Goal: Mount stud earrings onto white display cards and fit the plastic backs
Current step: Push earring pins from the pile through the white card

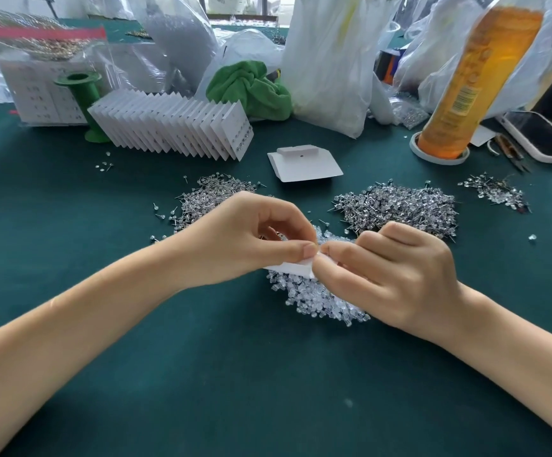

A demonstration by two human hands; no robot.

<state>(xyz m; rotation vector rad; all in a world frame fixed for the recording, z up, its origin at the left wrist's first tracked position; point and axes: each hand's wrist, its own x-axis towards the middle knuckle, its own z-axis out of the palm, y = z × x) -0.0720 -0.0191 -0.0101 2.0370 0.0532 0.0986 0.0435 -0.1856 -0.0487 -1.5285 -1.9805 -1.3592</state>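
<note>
Card [292,268], small, white and plain, sits between both hands just above a heap of clear plastic backs [317,296] on the green table [202,374]. No writing on it can be read; the label on the orange bottle [475,80] is too blurred to make out. The left hand [248,240] pinches the card's top edge with thumb and forefinger, and the right hand [393,275] grips its other end with curled fingers. Heaps of stud earrings [400,206] lie behind, near a fanned row of finished cards [172,125].
</note>
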